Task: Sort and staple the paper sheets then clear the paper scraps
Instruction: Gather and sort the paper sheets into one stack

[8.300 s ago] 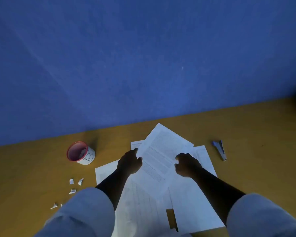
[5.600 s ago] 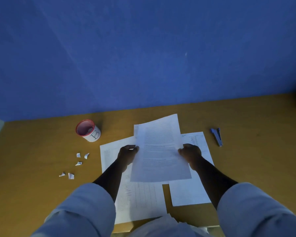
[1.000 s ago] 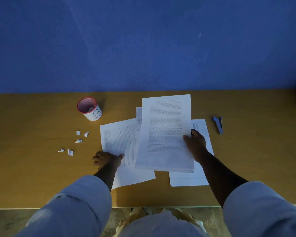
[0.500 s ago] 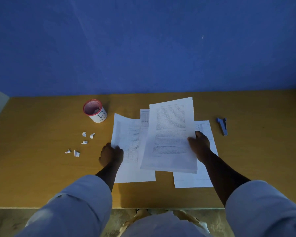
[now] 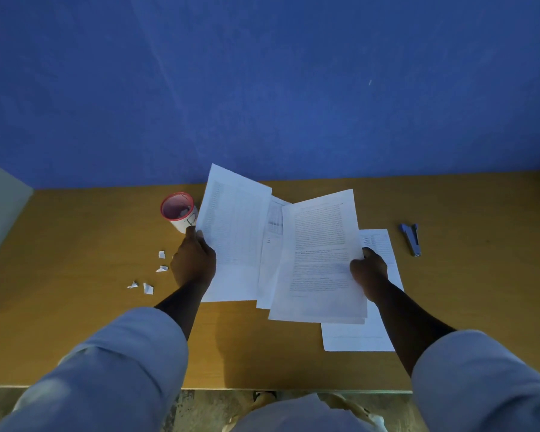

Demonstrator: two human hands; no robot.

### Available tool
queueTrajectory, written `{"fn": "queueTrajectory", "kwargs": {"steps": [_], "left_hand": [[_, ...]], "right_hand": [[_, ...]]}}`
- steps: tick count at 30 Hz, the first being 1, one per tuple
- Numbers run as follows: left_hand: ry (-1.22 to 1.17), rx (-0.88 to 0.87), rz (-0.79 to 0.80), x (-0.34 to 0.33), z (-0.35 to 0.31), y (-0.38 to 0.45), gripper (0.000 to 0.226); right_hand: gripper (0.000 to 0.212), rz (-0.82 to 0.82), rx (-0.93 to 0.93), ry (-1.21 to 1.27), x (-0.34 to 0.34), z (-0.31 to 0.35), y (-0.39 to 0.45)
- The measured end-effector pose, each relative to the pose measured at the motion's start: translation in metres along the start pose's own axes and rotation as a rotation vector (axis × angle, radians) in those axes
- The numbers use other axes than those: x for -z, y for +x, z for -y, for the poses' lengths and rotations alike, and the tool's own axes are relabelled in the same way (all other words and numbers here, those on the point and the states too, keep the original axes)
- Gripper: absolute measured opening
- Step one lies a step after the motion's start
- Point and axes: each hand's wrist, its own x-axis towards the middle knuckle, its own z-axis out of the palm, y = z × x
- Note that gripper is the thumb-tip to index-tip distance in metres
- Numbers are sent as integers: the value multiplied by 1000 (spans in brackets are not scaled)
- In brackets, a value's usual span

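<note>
My left hand (image 5: 195,261) grips the left edge of a table-printed sheet (image 5: 234,232) and holds it raised, its top tilted toward the wall. My right hand (image 5: 368,269) holds a stack of text sheets (image 5: 320,257) by its right edge. Between them a further sheet (image 5: 273,241) shows; I cannot tell which hand holds it. One more sheet (image 5: 378,294) lies flat on the wooden table (image 5: 75,307) under my right hand. A blue stapler (image 5: 411,239) lies to the right. Several white paper scraps (image 5: 148,288) lie left of my left hand.
A white cup with a red rim (image 5: 179,211), marked with a letter, stands behind my left hand, partly hidden by the raised sheet. A blue wall (image 5: 262,88) backs the table. The table's front edge (image 5: 262,388) runs just above my lap.
My left hand has closed on the left sheet and lifted it off the table. My right hand has raised the text stack slightly. The view has tilted.
</note>
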Motion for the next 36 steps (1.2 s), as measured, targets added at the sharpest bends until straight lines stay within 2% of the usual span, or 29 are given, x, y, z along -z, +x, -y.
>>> {"fn": "queueTrajectory", "kwargs": {"steps": [7, 12, 16, 20, 23, 26, 28, 32, 36], "left_hand": [[-96, 0, -134, 16, -3, 17, 35], [-201, 70, -126, 18, -9, 23, 34], [-305, 147, 4, 13, -20, 21, 32], [-497, 243, 210, 0, -24, 21, 33], [-632, 276, 353, -7, -29, 14, 26], [-649, 274, 477, -11, -35, 8, 24], [-614, 250, 532, -13, -37, 5, 26], [-558, 264, 592, -15, -40, 1, 51], [-740, 402, 682, -17, -46, -4, 47]], "right_hand": [[28, 23, 2, -1, 0, 0, -2], [25, 83, 26, 47, -3, 3, -2], [31, 132, 45, 123, -4, 8, -3], [39, 163, 54, 170, -4, 13, -4], [36, 207, 57, 245, -4, 15, -5], [28, 257, 53, 309, -2, 16, -4], [28, 277, 53, 322, -2, 16, -3], [31, 313, 44, 367, -2, 15, -1], [29, 393, 63, 396, -2, 17, -4]]}}
